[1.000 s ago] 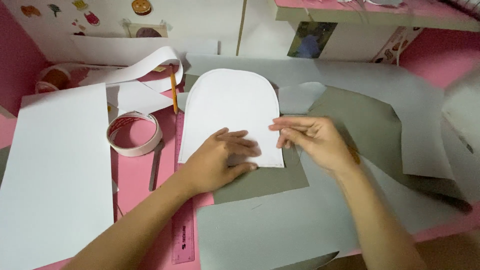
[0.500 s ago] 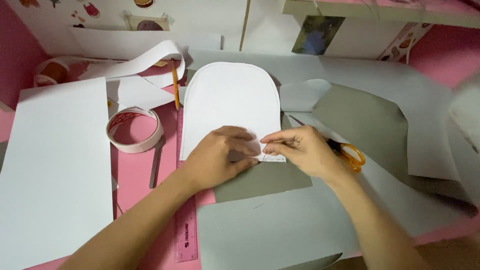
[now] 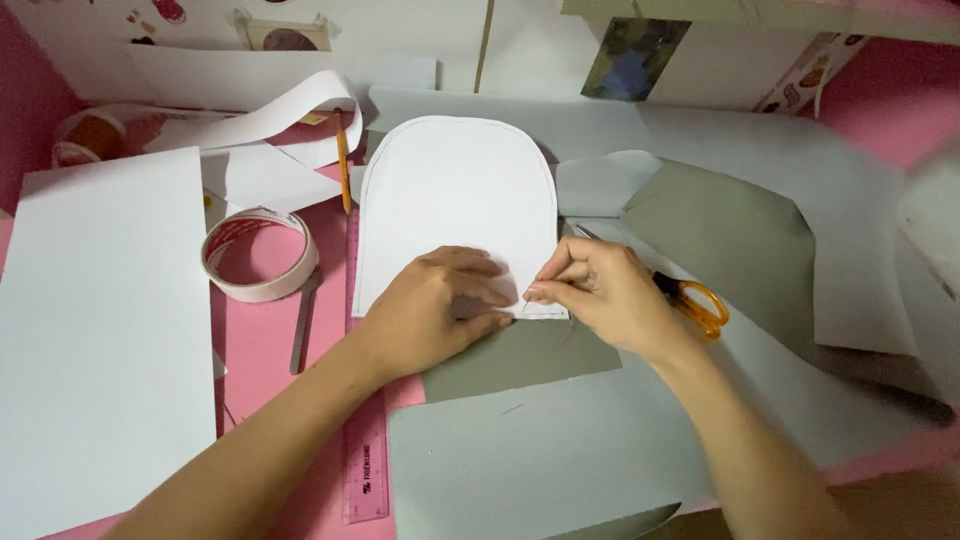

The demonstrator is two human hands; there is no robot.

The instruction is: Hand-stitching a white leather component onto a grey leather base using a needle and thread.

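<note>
Pressing flat on the lower edge of a white arch-shaped paper cutout (image 3: 455, 205), the left hand (image 3: 435, 310) lies palm down, fingers spread and together on the sheet — not clamped around anything, just holding it down. The cutout has a thin line traced just inside its rim and lies near the middle of the pink table (image 3: 255, 345), rounded end away from the person, straight end toward them, resting partly on a grey sheet (image 3: 520, 360). The right hand (image 3: 600, 290) sits at the cutout's lower right corner, thumb and forefinger pinched together on something thin there — a needle or pin perhaps, too fine to tell; the fingertips touch the paper edge, just beside the left hand's fingertips.

Orange-handled scissors (image 3: 695, 305) lie just behind the right hand, partly hidden by it. A roll of tape (image 3: 258, 255) sits left of the cutout, near it but apart. A pink ruler (image 3: 365, 440) runs along the cutout's left side and under the left forearm. A pencil (image 3: 343, 165) lies at the top left, beside a curled white paper strip (image 3: 285, 115). A large white sheet (image 3: 100, 330) covers the far left of the table. More grey sheets (image 3: 730, 235) spread out to the right.
</note>
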